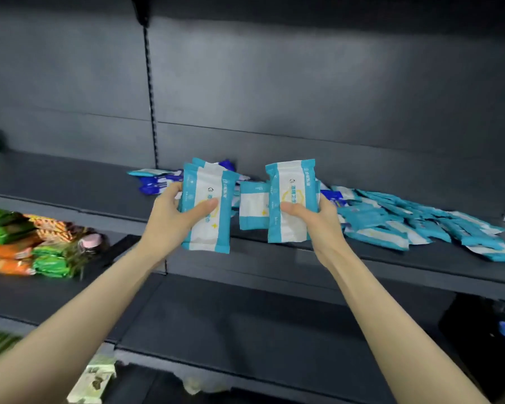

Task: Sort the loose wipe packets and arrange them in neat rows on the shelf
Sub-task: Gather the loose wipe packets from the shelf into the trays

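Two bundles are up at once in the head view, centre frame. The left hand [174,218] grips the left bundle [207,205] of teal-and-white wipe packets, thumb across the front and fingers curled behind. The right hand [318,221] clamps the right bundle [292,199] the same way. Both bundles stand with their long axes upright, over the front edge of the shelf [70,182], forearms reaching in from the bottom corners. A single packet [252,208] stands between them. The loose pile [420,225] sprawls flat to the right, nearest the right hand, so I'd judge that hand has the shorter reach. Dark blue packets [158,182] lie behind the left hand. Snack packs [27,243] sit lower left.
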Tool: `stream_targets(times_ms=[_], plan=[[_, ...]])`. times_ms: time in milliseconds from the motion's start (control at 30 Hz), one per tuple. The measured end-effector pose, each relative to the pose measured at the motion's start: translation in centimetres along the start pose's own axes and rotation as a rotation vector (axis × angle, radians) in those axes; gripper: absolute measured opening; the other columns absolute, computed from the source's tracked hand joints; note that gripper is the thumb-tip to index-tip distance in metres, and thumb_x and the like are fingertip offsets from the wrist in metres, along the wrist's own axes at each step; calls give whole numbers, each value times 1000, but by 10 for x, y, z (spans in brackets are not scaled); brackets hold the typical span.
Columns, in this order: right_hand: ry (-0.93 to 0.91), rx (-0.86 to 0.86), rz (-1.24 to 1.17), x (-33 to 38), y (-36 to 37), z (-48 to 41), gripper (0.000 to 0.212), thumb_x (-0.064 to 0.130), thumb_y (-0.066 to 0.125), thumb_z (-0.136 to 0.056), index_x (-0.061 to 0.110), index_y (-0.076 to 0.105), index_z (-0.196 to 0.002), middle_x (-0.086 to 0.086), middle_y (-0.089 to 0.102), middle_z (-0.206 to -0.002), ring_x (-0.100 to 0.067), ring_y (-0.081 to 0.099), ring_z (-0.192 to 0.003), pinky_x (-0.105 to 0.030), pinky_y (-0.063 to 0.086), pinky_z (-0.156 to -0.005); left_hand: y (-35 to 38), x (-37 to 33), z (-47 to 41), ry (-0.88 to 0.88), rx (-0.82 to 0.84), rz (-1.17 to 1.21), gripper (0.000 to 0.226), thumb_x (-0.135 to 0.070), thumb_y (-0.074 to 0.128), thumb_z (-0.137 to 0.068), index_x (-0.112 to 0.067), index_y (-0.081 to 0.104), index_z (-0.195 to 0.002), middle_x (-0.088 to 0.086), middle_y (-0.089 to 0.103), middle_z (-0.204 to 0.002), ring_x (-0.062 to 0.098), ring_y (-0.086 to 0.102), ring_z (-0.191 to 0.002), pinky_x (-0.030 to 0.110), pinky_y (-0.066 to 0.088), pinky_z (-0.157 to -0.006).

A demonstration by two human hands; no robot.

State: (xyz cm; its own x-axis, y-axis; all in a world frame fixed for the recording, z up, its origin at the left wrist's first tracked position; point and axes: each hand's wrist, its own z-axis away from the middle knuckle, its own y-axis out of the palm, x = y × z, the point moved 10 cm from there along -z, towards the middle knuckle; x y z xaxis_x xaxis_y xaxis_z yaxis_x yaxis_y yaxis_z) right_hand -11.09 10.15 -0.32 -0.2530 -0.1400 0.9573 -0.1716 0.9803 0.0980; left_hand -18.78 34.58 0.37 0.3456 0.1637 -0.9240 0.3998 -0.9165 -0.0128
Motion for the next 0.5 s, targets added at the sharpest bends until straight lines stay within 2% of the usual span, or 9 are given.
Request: stream_targets(times_ms=[133,233,333,400,500], plan=[[99,46,-34,-43,72,27,30,1,73,-78,20,61,-99,8,73,-92,-10,71,-82,-25,58,-68,-79,43,11,-83,8,-44,27,-18,74,-80,-16,56,-101,-4,70,-95,4,70,-72,18,54,-57],[160,67,4,-82,122,48,29,0,72,-77,17,63,-99,2,73,-96,-15,71,-86,-27,57,-70,-130,82,18,-179,65,-74,26,-19,72,-81,-18,56,-102,-5,71,-94,7,70,-74,22,57,-61],[238,88,43,-129,164,67,27,2,72,-78,16,62,-98,2,73,-97,-14,71,-86,-25,56,-68,-172,126,25,-256,110,-118,22,-19,70,-83,-21,57,-101,-2,71,-96,13,69,-80,28,54,-69],[311,115,77,-165,188,79,26,3,71,-79,17,60,-98,3,72,-98,-12,70,-85,-23,54,-66,-194,160,32,-327,138,-130,19,-17,67,-86,-20,57,-103,-2,70,-96,15,68,-82,26,53,-69],[417,156,128,-219,213,93,29,4,72,-79,14,59,-103,4,70,-100,-9,70,-84,-19,53,-61,-215,216,48,-457,186,-149,18,-17,63,-89,-20,56,-106,-4,69,-96,7,68,-76,17,52,-60]])
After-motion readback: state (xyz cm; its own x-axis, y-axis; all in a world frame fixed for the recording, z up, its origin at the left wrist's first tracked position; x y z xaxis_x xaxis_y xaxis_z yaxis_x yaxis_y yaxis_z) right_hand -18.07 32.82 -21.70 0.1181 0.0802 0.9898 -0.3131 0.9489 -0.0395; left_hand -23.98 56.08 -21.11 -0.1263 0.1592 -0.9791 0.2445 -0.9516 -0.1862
